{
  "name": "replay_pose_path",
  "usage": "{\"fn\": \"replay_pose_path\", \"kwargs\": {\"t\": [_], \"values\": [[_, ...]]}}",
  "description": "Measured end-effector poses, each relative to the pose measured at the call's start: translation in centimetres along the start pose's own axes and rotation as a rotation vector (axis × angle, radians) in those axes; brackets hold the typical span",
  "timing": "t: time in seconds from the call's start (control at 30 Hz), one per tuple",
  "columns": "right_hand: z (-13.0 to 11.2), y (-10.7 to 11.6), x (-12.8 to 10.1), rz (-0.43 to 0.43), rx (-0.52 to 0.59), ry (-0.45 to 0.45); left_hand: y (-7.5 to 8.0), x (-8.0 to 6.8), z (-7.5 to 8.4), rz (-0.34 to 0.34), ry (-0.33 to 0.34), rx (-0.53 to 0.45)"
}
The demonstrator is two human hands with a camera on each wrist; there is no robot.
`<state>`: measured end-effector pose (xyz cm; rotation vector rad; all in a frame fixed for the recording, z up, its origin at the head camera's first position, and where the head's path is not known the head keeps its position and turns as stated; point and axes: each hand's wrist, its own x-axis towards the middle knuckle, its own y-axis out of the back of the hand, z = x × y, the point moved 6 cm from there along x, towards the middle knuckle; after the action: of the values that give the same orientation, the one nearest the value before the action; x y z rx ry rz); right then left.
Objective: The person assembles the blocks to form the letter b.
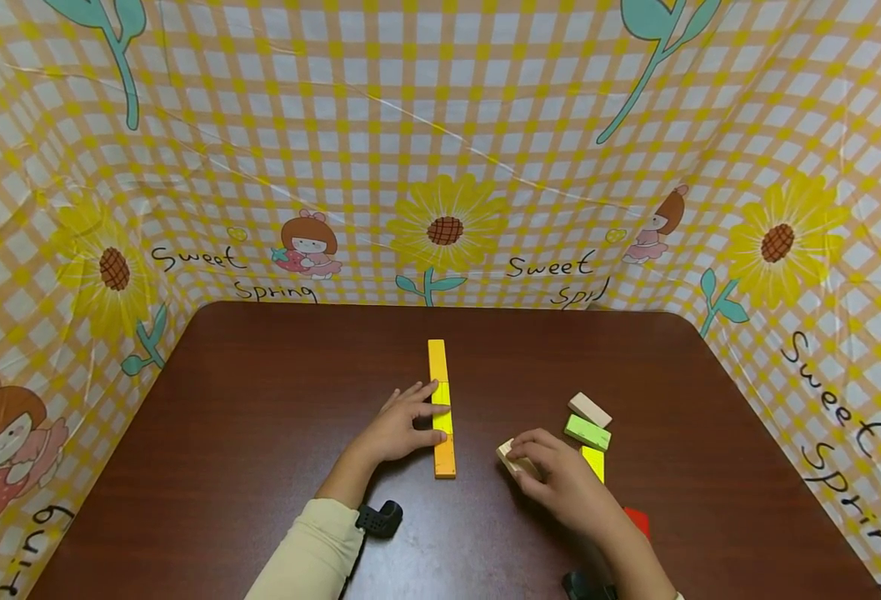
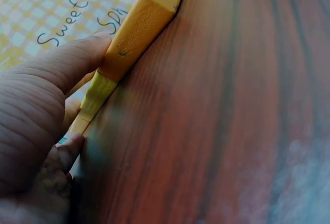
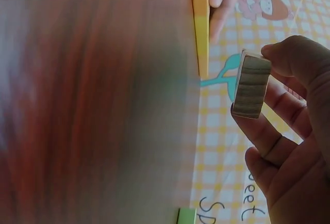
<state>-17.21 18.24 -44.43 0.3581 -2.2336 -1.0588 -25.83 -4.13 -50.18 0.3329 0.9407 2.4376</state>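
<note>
Three blocks lie end to end in a straight row on the dark table: an orange block [image 1: 444, 460] nearest, a bright yellow block [image 1: 443, 395] in the middle and a yellow-orange block [image 1: 437, 360] farthest. My left hand [image 1: 395, 429] rests against the row from the left, its fairly straight fingers and thumb touching the blocks. To the right of the row, my right hand [image 1: 560, 479] pinches a plain wooden block [image 3: 252, 87] between thumb and fingers. In the right wrist view this block appears lifted, with its grained face showing.
Right of the right hand lie a pale wooden block [image 1: 590, 409], a green block [image 1: 588, 432], a yellow block [image 1: 593, 462] and a red block [image 1: 638, 522], the last two partly hidden. A checked cloth [image 1: 365, 150] surrounds the table's [image 1: 275, 375] back and sides.
</note>
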Motion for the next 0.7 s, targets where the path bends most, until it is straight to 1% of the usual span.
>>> {"fn": "replay_pose_path", "kwargs": {"t": [0.17,0.27,0.43,0.53,0.7], "values": [[-0.7,-0.6,0.2,-0.014,-0.004,-0.016,0.0,0.1,-0.1,0.002,-0.001,0.002],[-1.1,-1.0,0.4,-0.027,-0.002,-0.044,0.0,0.2,-0.1,0.004,-0.005,0.006],[-1.9,-1.9,0.7,-0.077,0.007,-0.092,0.1,0.1,-0.1,0.009,-0.004,0.018],[-2.6,-2.3,0.8,-0.087,0.014,-0.085,0.1,0.1,0.0,0.007,-0.004,0.029],[-3.5,-2.9,0.9,-0.08,0.028,-0.07,0.1,0.0,0.1,0.003,-0.004,0.029]]}}
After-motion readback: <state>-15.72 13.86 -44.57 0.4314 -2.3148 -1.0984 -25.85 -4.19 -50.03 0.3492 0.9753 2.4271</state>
